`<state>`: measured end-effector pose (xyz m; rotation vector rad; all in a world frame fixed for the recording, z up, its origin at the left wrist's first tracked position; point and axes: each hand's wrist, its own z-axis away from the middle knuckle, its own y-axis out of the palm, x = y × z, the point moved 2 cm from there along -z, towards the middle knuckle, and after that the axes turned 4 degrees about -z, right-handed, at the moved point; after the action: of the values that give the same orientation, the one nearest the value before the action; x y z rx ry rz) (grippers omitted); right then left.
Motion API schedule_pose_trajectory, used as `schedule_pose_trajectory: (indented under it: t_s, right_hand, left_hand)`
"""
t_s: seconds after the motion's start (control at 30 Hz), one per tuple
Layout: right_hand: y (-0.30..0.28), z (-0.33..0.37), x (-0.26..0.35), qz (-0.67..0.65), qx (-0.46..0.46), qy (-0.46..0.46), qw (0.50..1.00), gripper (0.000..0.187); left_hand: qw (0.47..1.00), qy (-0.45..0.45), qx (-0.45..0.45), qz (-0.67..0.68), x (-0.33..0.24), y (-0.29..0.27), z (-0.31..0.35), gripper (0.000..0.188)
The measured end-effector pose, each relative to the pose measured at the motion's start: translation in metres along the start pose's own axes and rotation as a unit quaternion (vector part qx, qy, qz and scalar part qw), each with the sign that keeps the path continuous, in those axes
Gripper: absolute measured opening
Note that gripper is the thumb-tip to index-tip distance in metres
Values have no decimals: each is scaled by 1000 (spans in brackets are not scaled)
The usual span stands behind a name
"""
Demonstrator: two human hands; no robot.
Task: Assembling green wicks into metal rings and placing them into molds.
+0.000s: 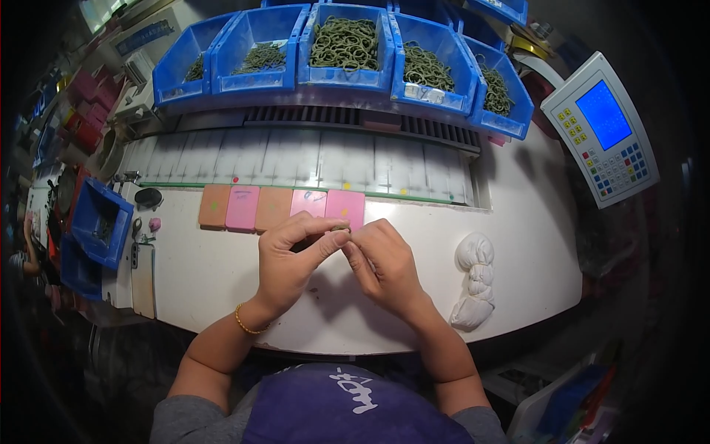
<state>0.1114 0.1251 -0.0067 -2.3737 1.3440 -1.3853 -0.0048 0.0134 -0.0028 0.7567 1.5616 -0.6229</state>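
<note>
My left hand (292, 251) and my right hand (384, 263) meet over the middle of the white table, fingertips together. Between the left thumb and forefinger is a small olive-green piece (340, 228), mostly covered by the fingers; its full shape cannot be made out. The right thumb and fingers pinch at its right side. Just beyond the hands lies a row of pink and orange-brown blocks (242, 208), the nearest one a pink block (351, 206) with a small yellow mark.
Blue bins (345, 74) of dark green rings (344, 43) stand along the back, above a lit white panel (296, 159). A keypad with a blue screen (603, 126) stands at right. A knotted white cloth bundle (477, 281) lies right, a dark oval object (149, 197) left.
</note>
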Motion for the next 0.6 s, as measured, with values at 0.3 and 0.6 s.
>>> schedule_pose_trajectory:
  t_s: [0.3, 0.6]
  right_hand:
    - [0, 1, -1, 8, 10, 5, 1000, 10]
    - [-13, -5, 2, 19, -65, -9, 998, 17]
  left_hand:
    - [996, 59, 0, -66, 1, -2, 1, 14]
    - [979, 137, -8, -150, -4, 0, 2, 16]
